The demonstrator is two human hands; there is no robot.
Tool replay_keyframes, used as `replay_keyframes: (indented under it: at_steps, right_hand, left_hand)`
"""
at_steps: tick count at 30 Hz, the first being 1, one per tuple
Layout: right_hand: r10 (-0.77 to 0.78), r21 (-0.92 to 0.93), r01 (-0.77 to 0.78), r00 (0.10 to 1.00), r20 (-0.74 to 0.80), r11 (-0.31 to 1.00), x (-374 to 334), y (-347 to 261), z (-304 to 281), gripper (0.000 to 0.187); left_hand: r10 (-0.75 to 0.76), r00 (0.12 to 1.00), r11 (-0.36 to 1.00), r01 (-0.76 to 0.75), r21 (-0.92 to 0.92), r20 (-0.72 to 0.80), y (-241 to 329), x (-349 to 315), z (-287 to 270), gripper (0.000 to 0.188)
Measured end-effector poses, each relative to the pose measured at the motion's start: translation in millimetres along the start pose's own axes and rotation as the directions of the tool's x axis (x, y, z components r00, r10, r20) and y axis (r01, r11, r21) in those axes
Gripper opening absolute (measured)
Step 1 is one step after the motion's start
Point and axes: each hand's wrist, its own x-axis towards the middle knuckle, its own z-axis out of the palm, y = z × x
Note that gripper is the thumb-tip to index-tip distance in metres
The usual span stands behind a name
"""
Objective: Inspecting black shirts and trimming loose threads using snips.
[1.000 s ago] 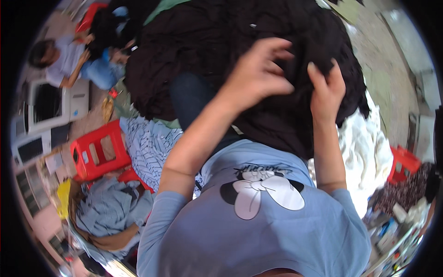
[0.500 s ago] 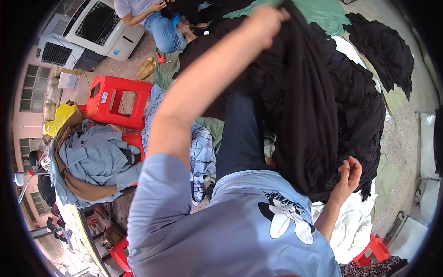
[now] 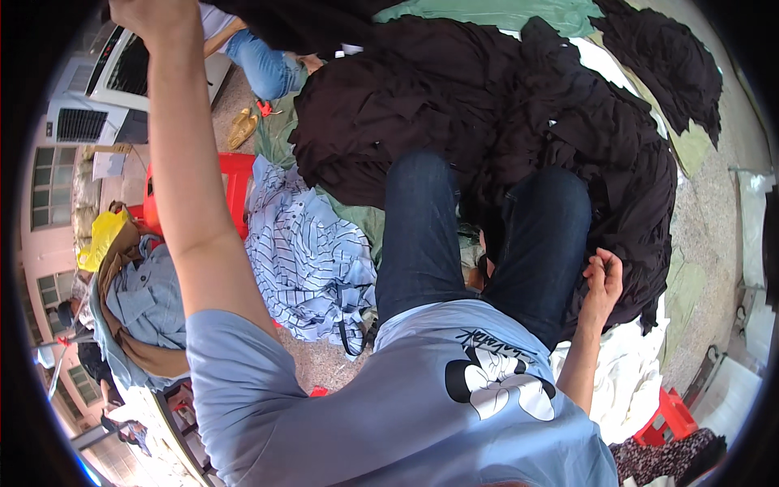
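Note:
My left arm stretches up to the far left, and my left hand (image 3: 152, 18) is partly cut off by the picture's top edge. Its fingertips are out of sight, so its grip cannot be read. Just right of it, a dark black cloth (image 3: 304, 23) hangs across the top, in front of another person. My right hand (image 3: 601, 284) rests low beside my right thigh with its fingers curled and thumb against them; anything pinched there is too small to make out. It lies at the edge of a big heap of black garments (image 3: 406, 97), which spreads before my knees.
Left of my legs lies a striped light-blue shirt (image 3: 312, 252). Beyond it stand a red stool (image 3: 237, 191) and piled blue-grey clothes (image 3: 150, 288). White cloth (image 3: 621, 381) lies near right, another black pile (image 3: 661, 61) far right. A seated person's jeans (image 3: 264, 65) show far left.
My left hand has swung from the top middle to the far upper left. The black garment it held has left my lap, uncovering my right thigh. My right hand has barely moved.

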Motion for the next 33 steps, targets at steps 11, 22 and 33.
replay_keyframes:
  at_steps: [11, 22, 33]
  right_hand:
    - [0.184, 0.065, -0.177, 0.975, -0.125, 0.982, 47, 104, -3, 0.016]
    - [-0.355, -0.926, 0.006, 0.924, -0.139, 0.377, 99, 157, -108, 0.083]
    - [0.058, 0.624, -0.049, 0.998, 0.005, 0.78, 91, 39, -79, 0.018]
  left_hand:
    - [-0.495, 0.359, 0.866, 0.132, 0.482, 0.791, -106, -375, 12, 0.021]
    - [-0.562, -0.022, 0.543, 0.745, 0.389, 0.827, -39, -383, 5, 0.017]
    - [-0.324, 0.315, 0.622, 0.781, -0.05, 0.892, 103, -365, 63, 0.021]
